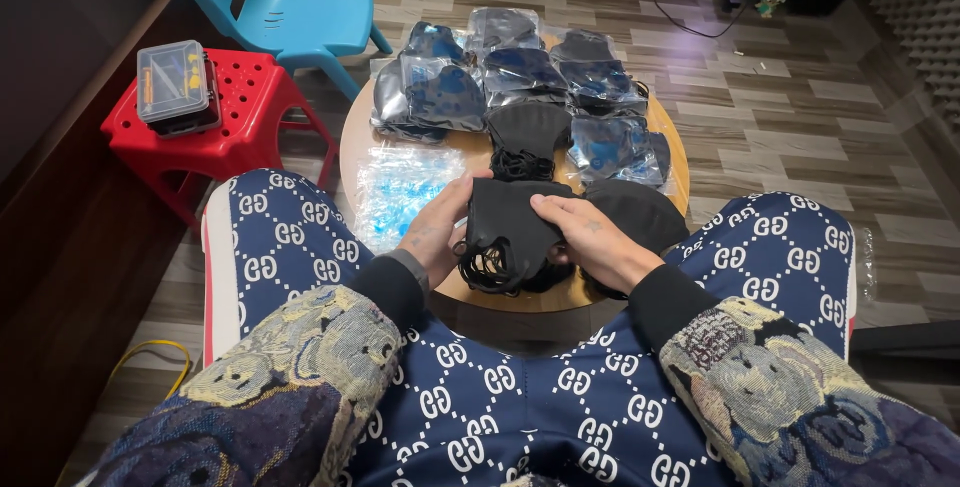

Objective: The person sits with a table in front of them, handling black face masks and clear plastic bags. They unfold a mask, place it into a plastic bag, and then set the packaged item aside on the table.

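I hold a stack of black face masks (505, 232) between both hands, just above the near edge of the round wooden surface (350, 142), their ear loops hanging in a tangle at the lower left. My left hand (437, 232) cups the stack from the 9 o'clock side, thumb on top and fingers curled underneath; my right hand (590, 237) presses down on it from 3 o'clock, fingers closed over the top edge. Both forearms angle inward from my knees, sleeves pulled to the wrists. At 12 o'clock lies a loose black mask pile (525, 137), and beyond it bagged masks (520, 72) in clear wrappers. Empty clear bags (400, 187) lie at 10 o'clock. Farther left stands a red stool (245, 112) carrying a small plastic case (172, 82).
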